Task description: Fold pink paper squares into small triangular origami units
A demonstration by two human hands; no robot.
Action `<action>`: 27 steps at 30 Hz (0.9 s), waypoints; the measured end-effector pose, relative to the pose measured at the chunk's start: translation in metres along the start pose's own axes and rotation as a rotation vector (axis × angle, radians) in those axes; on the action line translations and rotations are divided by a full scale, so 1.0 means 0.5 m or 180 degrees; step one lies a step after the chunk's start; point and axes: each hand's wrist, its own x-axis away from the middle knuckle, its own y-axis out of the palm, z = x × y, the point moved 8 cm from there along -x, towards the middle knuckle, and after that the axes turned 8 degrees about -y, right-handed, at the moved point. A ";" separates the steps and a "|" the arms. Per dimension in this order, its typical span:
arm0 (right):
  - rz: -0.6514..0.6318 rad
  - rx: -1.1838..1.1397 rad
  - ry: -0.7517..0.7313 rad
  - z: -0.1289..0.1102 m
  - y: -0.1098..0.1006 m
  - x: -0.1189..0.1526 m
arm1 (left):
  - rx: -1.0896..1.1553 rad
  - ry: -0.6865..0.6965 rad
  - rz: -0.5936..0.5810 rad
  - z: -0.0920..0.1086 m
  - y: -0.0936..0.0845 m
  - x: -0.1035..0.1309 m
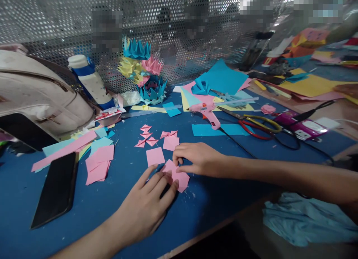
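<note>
A piece of pink paper (183,180) lies on the blue table under both hands. My left hand (152,199) rests on it with fingers spread, pressing its left part down. From the right, my right hand (200,160) has its fingers curled and its thumb on the upper edge of that paper. Just beyond are a flat pink square (155,156) and another pink square (170,143). Small folded pink triangles (145,135) sit in a group behind them. More cut pink squares (98,165) are stacked loosely on the left.
A pink glue gun (206,111), scissors (261,124) and a blue paper strip (220,130) lie behind my right arm. On the left are a black phone (56,190), a white bag (41,91) and a bottle (91,81). Folded paper flowers (151,89) stand against the perforated metal panel.
</note>
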 end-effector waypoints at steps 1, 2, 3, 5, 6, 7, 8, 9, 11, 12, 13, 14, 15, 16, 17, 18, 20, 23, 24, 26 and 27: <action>-0.0071 -0.0045 0.0088 0.001 0.002 -0.002 | 0.0035 -0.0019 -0.0006 -0.002 0.001 0.001; -0.0124 -0.0067 0.0140 0.000 0.003 -0.003 | 0.0071 -0.0041 -0.0008 -0.004 0.002 0.001; -0.0164 -0.0068 0.0169 -0.001 0.004 -0.004 | 0.0107 -0.0059 0.0007 -0.006 0.001 0.001; -0.0204 -0.0042 0.0194 -0.004 0.003 -0.004 | 0.0172 -0.0088 0.0074 -0.009 -0.001 0.002; -0.0207 -0.0027 0.0204 -0.006 0.002 -0.004 | 0.0194 -0.0099 0.0140 -0.010 -0.004 0.002; -0.0202 -0.0006 0.0209 -0.008 0.002 -0.004 | 0.0206 -0.0103 0.0213 -0.009 -0.007 0.003; -0.0188 0.0028 0.0210 -0.010 0.001 -0.005 | 0.0213 -0.0098 0.0291 -0.009 -0.010 0.004; -0.0159 0.0074 0.0203 -0.012 0.000 -0.005 | 0.0215 -0.0090 0.0363 -0.007 -0.013 0.005; -0.0069 0.0191 0.0128 -0.018 -0.001 -0.006 | 0.0209 -0.0046 0.0466 -0.004 -0.016 0.008; -0.0013 0.0256 0.0044 -0.022 -0.001 -0.007 | 0.0212 -0.0024 0.0485 -0.003 -0.017 0.009; 0.0048 0.0321 -0.0068 -0.027 -0.001 -0.007 | 0.0217 -0.0013 0.0484 -0.002 -0.017 0.009; 0.0112 0.0392 -0.0207 -0.033 0.000 -0.007 | 0.0221 -0.0013 0.0477 -0.002 -0.016 0.010; 0.0189 0.0475 -0.0363 -0.039 0.001 -0.006 | 0.0221 -0.0023 0.0457 -0.003 -0.015 0.010; 0.0275 0.0577 -0.0513 -0.044 0.001 -0.004 | 0.0219 -0.0041 0.0433 -0.004 -0.015 0.010; 0.0359 0.0693 -0.0661 -0.049 0.001 -0.001 | 0.0211 -0.0070 0.0410 -0.005 -0.014 0.009; 0.0429 0.0820 -0.0802 -0.054 0.002 0.002 | 0.0200 -0.0103 0.0383 -0.007 -0.013 0.009; 0.0524 0.1083 -0.1046 -0.062 0.005 0.008 | 0.0190 -0.0159 0.0339 -0.010 -0.012 0.008; 0.0524 0.1403 -0.1277 -0.072 0.011 0.015 | 0.0190 -0.0158 0.0311 -0.010 -0.010 0.007; 0.0512 0.1484 -0.1319 -0.074 0.012 0.017 | 0.0185 -0.0134 0.0306 -0.009 -0.010 0.007; 0.0486 0.1602 -0.1388 -0.081 0.014 0.019 | 0.0161 -0.0075 0.0305 -0.007 -0.009 0.007; 0.0470 0.1642 -0.1413 -0.084 0.014 0.021 | 0.0140 -0.0041 0.0312 -0.006 -0.009 0.007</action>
